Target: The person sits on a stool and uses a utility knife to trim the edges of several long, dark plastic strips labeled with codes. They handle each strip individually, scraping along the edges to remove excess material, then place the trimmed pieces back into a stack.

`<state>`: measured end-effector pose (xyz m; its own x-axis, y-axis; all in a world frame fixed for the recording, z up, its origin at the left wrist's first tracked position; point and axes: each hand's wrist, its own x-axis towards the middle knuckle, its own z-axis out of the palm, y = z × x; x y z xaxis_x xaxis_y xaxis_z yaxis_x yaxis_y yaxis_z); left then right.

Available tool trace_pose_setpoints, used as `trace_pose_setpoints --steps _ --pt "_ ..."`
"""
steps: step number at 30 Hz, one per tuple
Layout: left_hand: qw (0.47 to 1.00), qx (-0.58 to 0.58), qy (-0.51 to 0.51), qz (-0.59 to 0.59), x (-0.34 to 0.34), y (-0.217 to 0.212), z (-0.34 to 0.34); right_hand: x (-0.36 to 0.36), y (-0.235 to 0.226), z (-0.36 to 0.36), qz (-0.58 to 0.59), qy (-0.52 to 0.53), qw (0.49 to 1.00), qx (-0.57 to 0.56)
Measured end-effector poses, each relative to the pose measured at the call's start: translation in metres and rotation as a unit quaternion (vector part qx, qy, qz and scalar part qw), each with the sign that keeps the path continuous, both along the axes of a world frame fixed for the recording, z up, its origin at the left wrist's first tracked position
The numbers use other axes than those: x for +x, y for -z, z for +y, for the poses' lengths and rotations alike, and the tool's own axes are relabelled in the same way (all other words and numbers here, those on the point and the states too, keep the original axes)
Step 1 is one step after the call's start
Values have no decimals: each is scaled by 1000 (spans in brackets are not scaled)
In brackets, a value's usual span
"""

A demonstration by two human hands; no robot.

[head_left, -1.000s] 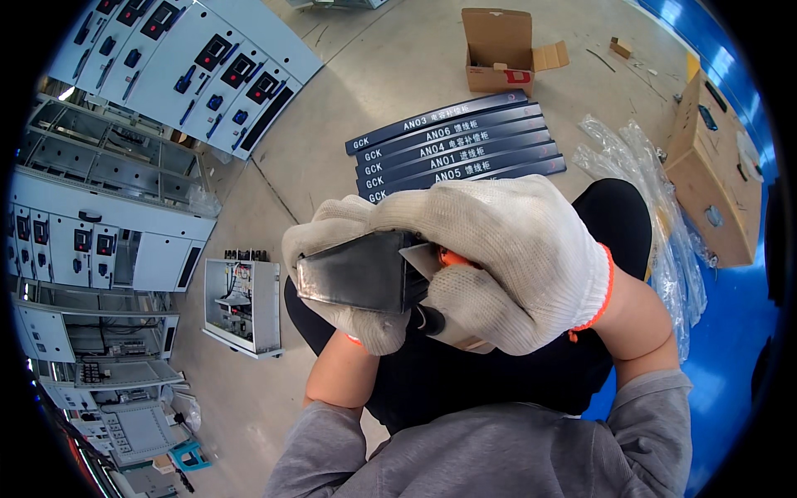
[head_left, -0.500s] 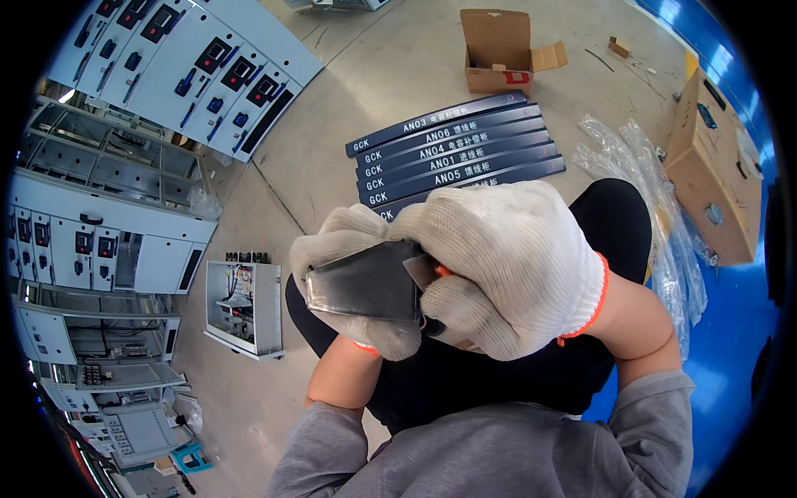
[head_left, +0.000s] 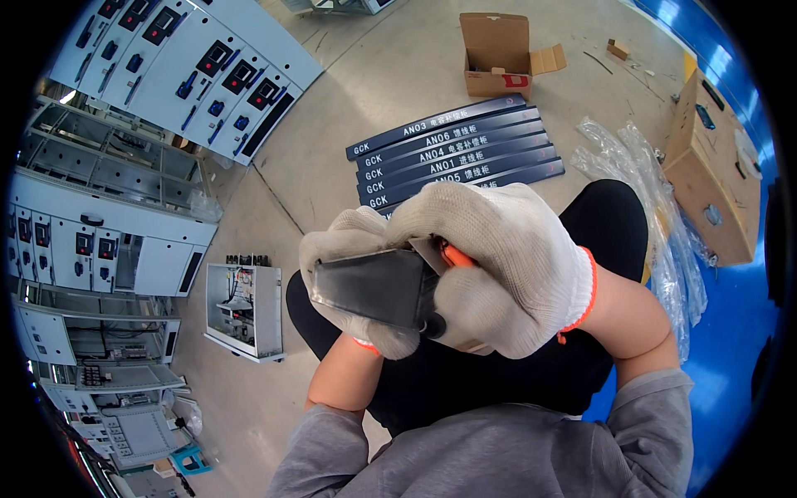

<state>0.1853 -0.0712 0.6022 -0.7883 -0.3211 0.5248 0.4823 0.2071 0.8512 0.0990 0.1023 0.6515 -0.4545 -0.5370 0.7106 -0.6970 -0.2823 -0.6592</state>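
Both hands wear off-white knit gloves with orange cuff edges. My left hand (head_left: 353, 232) is closed around a dark, glossy block with a trapezoid face (head_left: 369, 286), which looks wrapped in clear film at its edges. Against the block's right end, my right hand (head_left: 515, 266) is closed around an orange-handled tool (head_left: 457, 256). A flat grey blade-like part shows beside the orange; most of the tool is hidden by the glove. A small round black knob (head_left: 432, 324) shows at the block's lower right corner. The block is held above my lap.
Several dark nameplate strips (head_left: 452, 149) lie stacked in front of me. Beyond them stands an open cardboard box (head_left: 496, 83). Clear plastic wrap (head_left: 664, 232) and a large carton (head_left: 714, 174) are to the right. Grey electrical cabinets (head_left: 191, 66) and a small open unit (head_left: 264, 311) stand left.
The block has shifted slightly right and down in my left hand. My right hand has turned a little, so more of the orange handle and the flat grey part shows.
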Motion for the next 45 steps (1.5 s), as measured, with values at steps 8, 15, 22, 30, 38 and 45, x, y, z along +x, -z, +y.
trace_pose_setpoints --steps 8,15,22,30,38,45 --pt "988 -51 -35 141 -23 5 5 0 2 -5 11 32 999 21" --pt "995 44 -93 -10 -6 -33 30 5 0 -3 22 -14 998 55" --pt "989 142 -37 -11 -7 -41 27 2 -4 5 15 -30 994 105" --pt "974 220 9 -61 -1 -29 19 7 -9 1 22 -20 994 108" --pt "975 213 56 -32 -5 -16 7 8 -9 -2 23 -21 995 95" --pt "969 207 133 -8 1 12 -10 11 -14 4 17 -20 989 148"
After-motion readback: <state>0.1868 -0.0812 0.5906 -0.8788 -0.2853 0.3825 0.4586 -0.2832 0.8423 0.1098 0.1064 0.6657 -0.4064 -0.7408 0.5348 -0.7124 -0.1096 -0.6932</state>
